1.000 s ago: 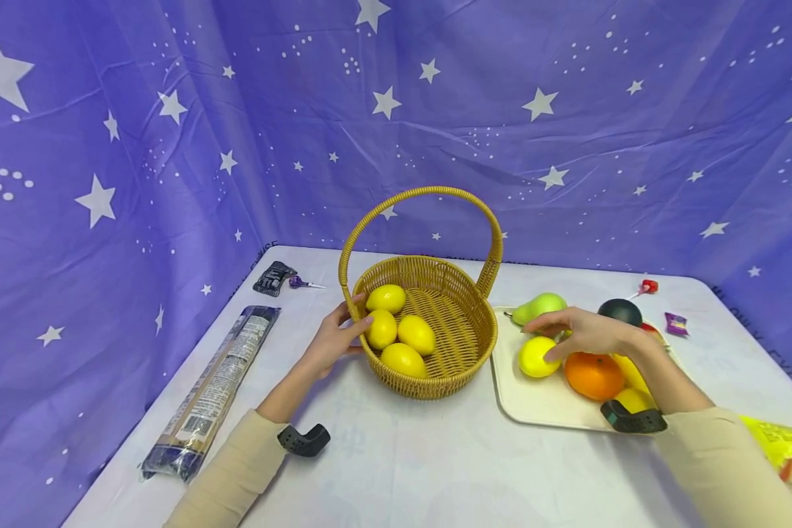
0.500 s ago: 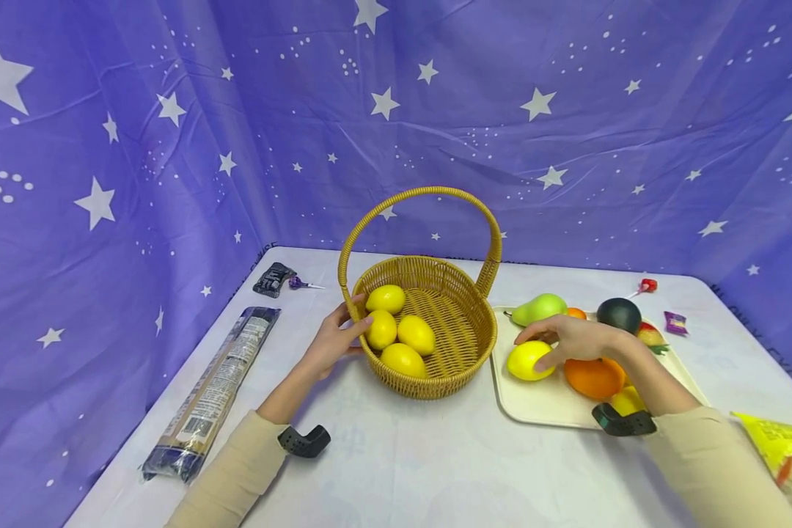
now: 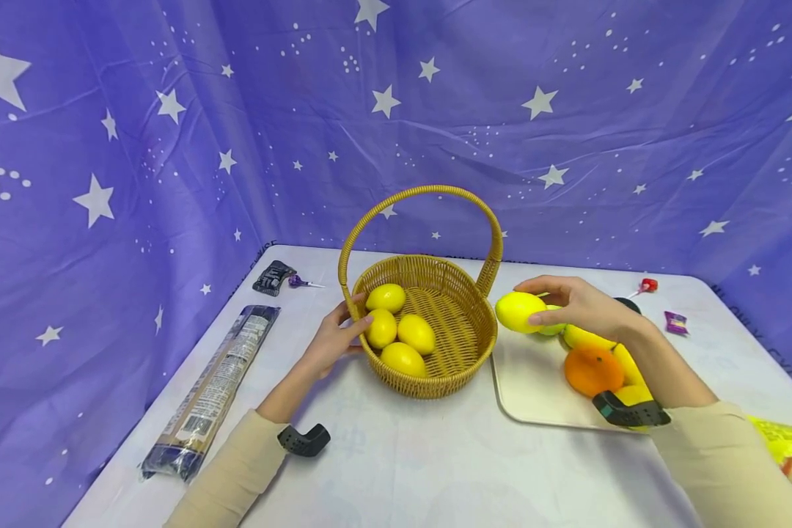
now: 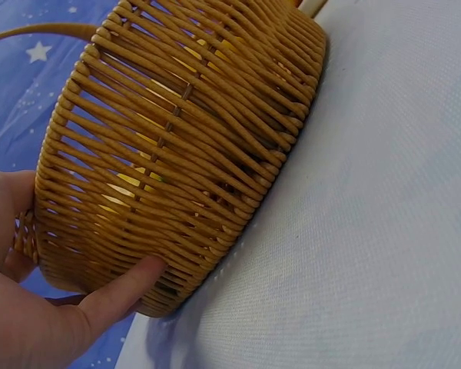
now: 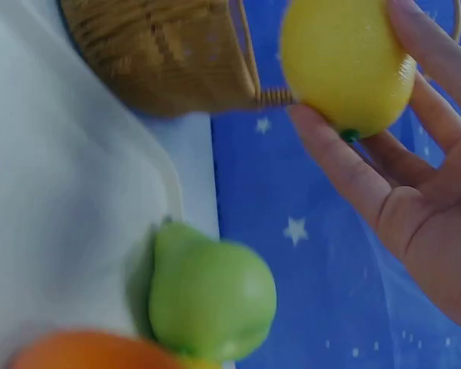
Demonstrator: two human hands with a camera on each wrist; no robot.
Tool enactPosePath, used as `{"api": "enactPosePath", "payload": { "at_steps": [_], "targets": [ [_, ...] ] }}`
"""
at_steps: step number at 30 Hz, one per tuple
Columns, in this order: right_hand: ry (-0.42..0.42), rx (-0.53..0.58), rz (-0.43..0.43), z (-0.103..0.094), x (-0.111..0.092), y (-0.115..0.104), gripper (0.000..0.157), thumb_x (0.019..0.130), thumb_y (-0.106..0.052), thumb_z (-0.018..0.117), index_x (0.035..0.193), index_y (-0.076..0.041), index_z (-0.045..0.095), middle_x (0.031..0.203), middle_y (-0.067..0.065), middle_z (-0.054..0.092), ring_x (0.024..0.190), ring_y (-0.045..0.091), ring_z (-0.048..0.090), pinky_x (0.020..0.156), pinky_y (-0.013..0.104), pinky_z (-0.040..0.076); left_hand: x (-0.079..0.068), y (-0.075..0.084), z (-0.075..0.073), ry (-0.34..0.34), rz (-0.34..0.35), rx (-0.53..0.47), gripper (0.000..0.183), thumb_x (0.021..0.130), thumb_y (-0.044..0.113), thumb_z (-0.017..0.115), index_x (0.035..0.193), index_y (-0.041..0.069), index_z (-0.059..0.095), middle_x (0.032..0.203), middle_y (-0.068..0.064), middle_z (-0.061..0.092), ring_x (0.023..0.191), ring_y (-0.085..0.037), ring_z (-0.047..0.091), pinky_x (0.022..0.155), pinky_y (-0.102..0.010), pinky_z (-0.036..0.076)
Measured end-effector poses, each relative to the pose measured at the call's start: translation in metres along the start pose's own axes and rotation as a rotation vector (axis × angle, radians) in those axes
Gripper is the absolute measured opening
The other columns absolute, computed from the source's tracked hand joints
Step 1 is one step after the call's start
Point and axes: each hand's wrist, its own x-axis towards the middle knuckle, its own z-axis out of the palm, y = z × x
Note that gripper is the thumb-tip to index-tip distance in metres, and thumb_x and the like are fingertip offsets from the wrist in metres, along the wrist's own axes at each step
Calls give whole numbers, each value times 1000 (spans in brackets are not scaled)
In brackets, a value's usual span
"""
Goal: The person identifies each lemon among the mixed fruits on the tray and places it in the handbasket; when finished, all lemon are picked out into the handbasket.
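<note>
A yellow lemon [image 3: 518,312] is pinched between the thumb and fingers of my right hand [image 3: 577,308], raised above the tray's left side, close to the basket. In the right wrist view the lemon [image 5: 347,61] shows a small green tip. My left hand [image 3: 333,339] grips the left side of the golden wicker basket [image 3: 458,370], thumb over the rim. Fingers [image 4: 131,284] press on the basket's woven wall in the left wrist view. Several lemons [image 3: 416,335] lie inside the basket, toward its left. A tall arched handle rises over it.
The cream tray [image 3: 531,407] holds an orange fruit [image 3: 592,370], bananas [image 3: 584,337] and a green pear [image 5: 211,296]. A long packet [image 3: 214,389] and a purple lollipop [image 3: 297,281] lie at left. Far right are a red lollipop [image 3: 648,286] and a purple candy [image 3: 676,323].
My right hand has lifted the lemon off the tray and carried it up and left toward the basket. The left hand and the basket stay in place.
</note>
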Motion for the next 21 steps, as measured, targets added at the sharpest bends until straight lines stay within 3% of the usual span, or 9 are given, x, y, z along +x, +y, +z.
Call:
{"api": "enactPosePath", "payload": {
  "at_steps": [3,7,14,21],
  "targets": [
    [25,75,-28,13,11,-10,50,87,-11,74,131,-1,55,128,16,56,100,24,64,84,32,56,1,1,-1,8,-1,1,58,100,14,55,152,10,29,149,-25,29,125,-43,45,84,-49,56],
    [-34,100,-77,36,29,-20,49,85,-12,75,130,-4,58,128,13,58,104,25,62,87,32,55,2,0,-1,9,0,5,58,100,14,56,151,10,30,149,-25,28,124,-44,45,84,-49,56],
    [-214,21,-67,75,57,-31,50,86,-20,76,130,-6,60,130,7,58,117,26,53,99,41,46,1,-2,-1,14,-6,2,58,99,15,57,151,12,31,149,-24,29,125,-43,45,84,-50,56],
    [-223,-105,-21,94,75,-32,51,86,-24,76,130,-4,60,133,11,57,122,32,49,101,47,44,0,-2,-1,8,-2,15,59,99,16,57,152,11,30,150,-25,27,125,-44,45,84,-49,56]
  ]
}}
